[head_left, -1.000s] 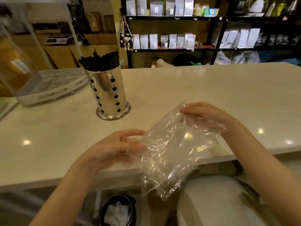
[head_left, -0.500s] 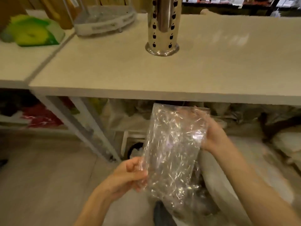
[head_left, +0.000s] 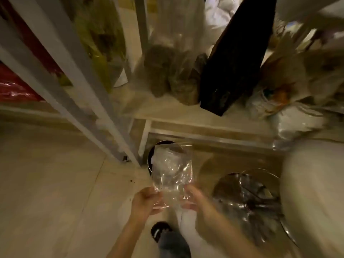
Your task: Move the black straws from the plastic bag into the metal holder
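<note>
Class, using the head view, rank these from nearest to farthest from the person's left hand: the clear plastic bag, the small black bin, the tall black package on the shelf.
1. Clear plastic bag: gripped by the left hand.
2. Small black bin: on the floor, just beyond the bag.
3. Tall black package: leaning on the shelf, up and right.

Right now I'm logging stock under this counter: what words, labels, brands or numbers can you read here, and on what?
None can be read.
Plastic bag held by the left hand and right hand: clear, no print shows.
Black pouch on the shelf: no legible label.
Other bags on the shelf: too blurred to read.
</note>
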`<action>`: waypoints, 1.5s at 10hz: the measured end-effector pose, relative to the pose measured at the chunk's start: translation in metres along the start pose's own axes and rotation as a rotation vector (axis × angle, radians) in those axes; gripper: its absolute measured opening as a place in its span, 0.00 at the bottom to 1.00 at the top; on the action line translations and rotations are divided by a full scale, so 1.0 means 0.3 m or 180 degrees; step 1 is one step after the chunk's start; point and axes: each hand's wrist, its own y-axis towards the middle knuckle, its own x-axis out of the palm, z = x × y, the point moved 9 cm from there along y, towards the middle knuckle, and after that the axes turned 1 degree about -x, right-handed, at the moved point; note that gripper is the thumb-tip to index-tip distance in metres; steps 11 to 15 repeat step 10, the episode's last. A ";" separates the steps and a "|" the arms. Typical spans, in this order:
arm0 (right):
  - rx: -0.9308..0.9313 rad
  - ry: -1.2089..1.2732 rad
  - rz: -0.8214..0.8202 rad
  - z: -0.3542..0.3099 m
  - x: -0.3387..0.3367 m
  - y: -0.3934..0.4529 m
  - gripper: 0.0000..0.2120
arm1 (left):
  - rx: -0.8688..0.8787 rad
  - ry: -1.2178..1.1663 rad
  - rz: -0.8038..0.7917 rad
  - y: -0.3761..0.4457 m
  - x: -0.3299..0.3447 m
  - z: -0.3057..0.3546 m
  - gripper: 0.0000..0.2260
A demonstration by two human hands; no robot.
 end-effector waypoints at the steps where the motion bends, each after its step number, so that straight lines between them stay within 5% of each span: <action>1: -0.0230 -0.0077 0.0503 0.123 -0.064 0.295 0.04 | 0.0048 -0.0043 0.0121 0.259 0.016 -0.113 0.06; 2: -0.0571 -0.0120 0.0725 0.186 -0.090 0.519 0.14 | 0.0331 0.0194 0.0326 0.500 0.024 -0.212 0.11; 3: -0.0986 -0.0555 0.0846 0.223 -0.090 0.708 0.13 | 0.0648 0.0488 0.0450 0.710 0.029 -0.270 0.14; 5: -0.0966 -0.1241 0.1160 0.303 -0.119 1.000 0.23 | 0.0727 0.0825 0.0464 0.967 0.027 -0.357 0.11; 9: -0.0744 -0.3019 0.1393 0.140 -0.103 0.761 0.27 | 0.0706 0.1784 0.0148 0.754 0.053 -0.206 0.20; 15: -0.1040 -0.2970 0.1242 0.023 -0.061 0.627 0.25 | 0.0931 0.1916 0.0046 0.612 0.071 -0.075 0.20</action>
